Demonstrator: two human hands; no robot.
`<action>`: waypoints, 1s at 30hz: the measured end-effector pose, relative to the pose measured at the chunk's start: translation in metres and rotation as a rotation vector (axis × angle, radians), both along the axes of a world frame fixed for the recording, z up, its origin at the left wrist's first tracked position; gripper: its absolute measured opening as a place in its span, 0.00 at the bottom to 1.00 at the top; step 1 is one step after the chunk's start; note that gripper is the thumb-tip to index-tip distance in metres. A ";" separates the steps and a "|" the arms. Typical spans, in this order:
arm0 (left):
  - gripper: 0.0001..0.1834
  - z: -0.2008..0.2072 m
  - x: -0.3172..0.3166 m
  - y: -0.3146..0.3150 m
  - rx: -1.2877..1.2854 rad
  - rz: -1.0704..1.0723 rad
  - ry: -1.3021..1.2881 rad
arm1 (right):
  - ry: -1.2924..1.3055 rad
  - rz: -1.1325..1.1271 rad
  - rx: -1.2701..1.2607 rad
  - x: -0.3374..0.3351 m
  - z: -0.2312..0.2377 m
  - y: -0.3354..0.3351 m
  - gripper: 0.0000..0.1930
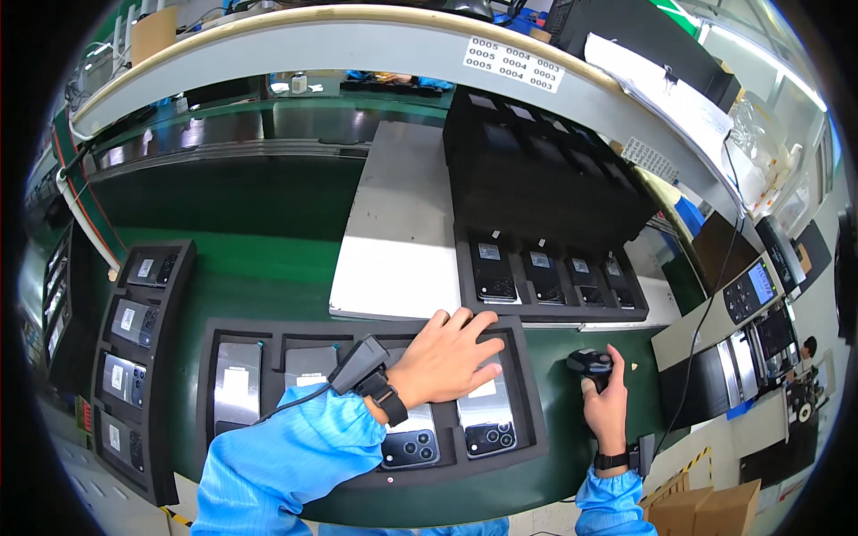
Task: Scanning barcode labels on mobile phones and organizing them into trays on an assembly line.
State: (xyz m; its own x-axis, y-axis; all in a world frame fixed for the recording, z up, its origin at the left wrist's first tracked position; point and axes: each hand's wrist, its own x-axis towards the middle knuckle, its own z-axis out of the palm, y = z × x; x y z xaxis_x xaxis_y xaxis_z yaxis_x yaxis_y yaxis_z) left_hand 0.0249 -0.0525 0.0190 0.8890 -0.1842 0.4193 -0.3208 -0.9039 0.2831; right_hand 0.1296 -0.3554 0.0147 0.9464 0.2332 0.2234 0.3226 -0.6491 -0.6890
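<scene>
My left hand [444, 362] lies palm down over the right part of a black foam tray [536, 393], its fingers spread. Its fingertips reach the tray's far rim, above the rightmost smartphone [487, 415]; whether they touch it I cannot tell. Several phones with white labels lie in the tray's slots, among them a silver-backed phone [237, 384] at the left end; my left forearm covers part of the others. To the right of the tray, my right hand [608, 406] is closed around a black handheld scanner [590, 362], with thumb and fingers on its sides.
Another foam tray [170, 357] of phones stands at the left. Beyond my left hand, an upright stack of black foam [545, 188] rises behind a tray of phones [554, 314] on a white board [398, 223]. A label printer [742, 348] stands right, and a shelf [357, 49] crosses above.
</scene>
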 end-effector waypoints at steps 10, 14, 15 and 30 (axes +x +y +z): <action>0.20 0.009 0.003 0.010 -0.484 -0.049 0.094 | -0.015 -0.097 -0.164 0.004 0.004 0.014 0.34; 0.21 0.010 0.004 0.009 -0.465 -0.038 0.099 | 0.032 -0.123 -0.159 0.004 0.005 0.012 0.34; 0.21 0.011 0.004 0.008 -0.469 -0.047 0.101 | 0.030 -0.124 -0.169 0.004 0.004 0.012 0.34; 0.29 0.014 0.002 0.007 -0.479 -0.029 0.074 | -0.002 -0.116 -0.171 0.003 0.006 0.014 0.34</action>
